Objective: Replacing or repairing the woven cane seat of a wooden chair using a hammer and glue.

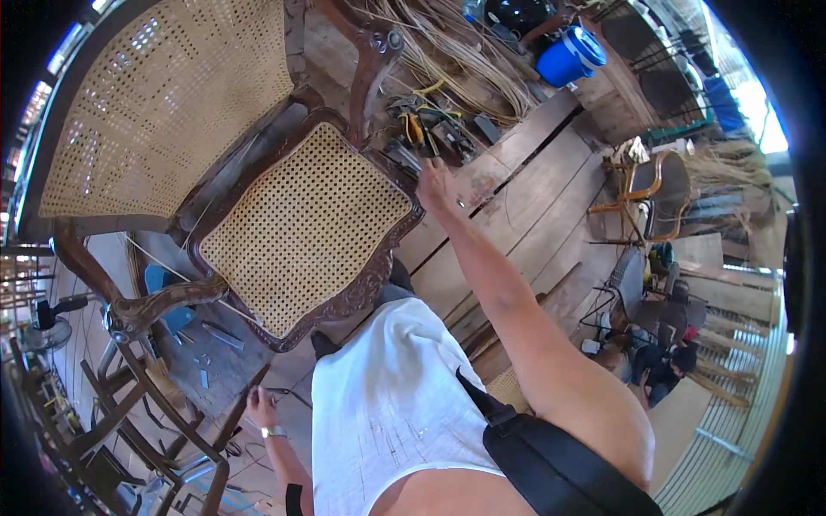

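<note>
A carved dark-wood armchair with a woven cane seat and a cane back stands in front of me. My right hand reaches past the seat's right corner. Its fingers are closed at the near end of a yellow-and-black hand tool, beside a pile of tools. Low on the left, my left hand, with a watch at the wrist, has its fingers curled together. A thin dark item shows beside it; what the fingers hold is too small to make out.
Long cane strands lie at the back near a blue cooler jug. Bare chair frames stand at the lower left. A wooden chair stands on the right. Another person sits farther right. Scraps and tools lie on a dark sheet.
</note>
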A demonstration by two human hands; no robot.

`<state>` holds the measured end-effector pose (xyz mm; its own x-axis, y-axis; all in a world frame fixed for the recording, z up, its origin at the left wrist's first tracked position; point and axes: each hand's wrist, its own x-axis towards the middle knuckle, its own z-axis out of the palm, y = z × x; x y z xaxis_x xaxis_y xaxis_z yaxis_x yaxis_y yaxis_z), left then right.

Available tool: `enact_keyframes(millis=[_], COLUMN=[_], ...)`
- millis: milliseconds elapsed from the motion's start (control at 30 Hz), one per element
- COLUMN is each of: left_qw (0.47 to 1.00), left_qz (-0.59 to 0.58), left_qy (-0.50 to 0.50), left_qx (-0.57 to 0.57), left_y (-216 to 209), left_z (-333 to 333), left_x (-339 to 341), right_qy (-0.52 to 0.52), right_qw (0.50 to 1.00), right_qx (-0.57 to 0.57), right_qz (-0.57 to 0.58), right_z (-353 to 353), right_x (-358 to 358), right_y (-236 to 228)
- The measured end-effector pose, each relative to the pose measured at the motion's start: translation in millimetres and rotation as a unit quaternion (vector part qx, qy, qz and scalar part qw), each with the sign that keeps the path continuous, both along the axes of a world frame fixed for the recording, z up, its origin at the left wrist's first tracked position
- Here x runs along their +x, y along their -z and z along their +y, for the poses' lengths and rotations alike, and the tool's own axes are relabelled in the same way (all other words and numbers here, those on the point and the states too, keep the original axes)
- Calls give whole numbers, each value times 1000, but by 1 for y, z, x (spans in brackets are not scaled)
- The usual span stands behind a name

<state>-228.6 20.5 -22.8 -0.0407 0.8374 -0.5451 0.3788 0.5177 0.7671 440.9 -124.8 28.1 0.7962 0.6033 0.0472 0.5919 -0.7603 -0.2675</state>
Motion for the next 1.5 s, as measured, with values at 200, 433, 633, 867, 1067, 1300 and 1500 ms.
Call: enact_keyframes(millis=[200, 433, 633, 867, 1067, 1300, 1500], left_qw=[990, 982, 949, 979, 982, 985, 980], left_qz=[81, 175, 261, 56, -44, -121, -152], left_qy=[-58, 67, 174, -181, -149, -35, 77], left_qx=[-100, -20, -32, -80, 106, 120, 104], left_y=[-9, -10, -10, -33, -42, -26, -34], left_z=[-155, -270, -366, -272, -59, 79, 119], left_x=[-6, 25, 17, 105, 136, 148, 165], right_qy=[-70, -14, -90, -68, 33, -58, -231], right_qw=[987, 983, 975, 995, 839, 650, 625], right_qx=[75, -181, -164, 71, 370, 404, 283], right_qz=[-123, 39, -120, 16, 398, 641, 689], right_z=[31, 64, 2, 55, 9, -30, 28], right_x=[103, 173, 308, 316, 328, 207, 55], right_y=[31, -11, 90, 25, -48, -193, -240])
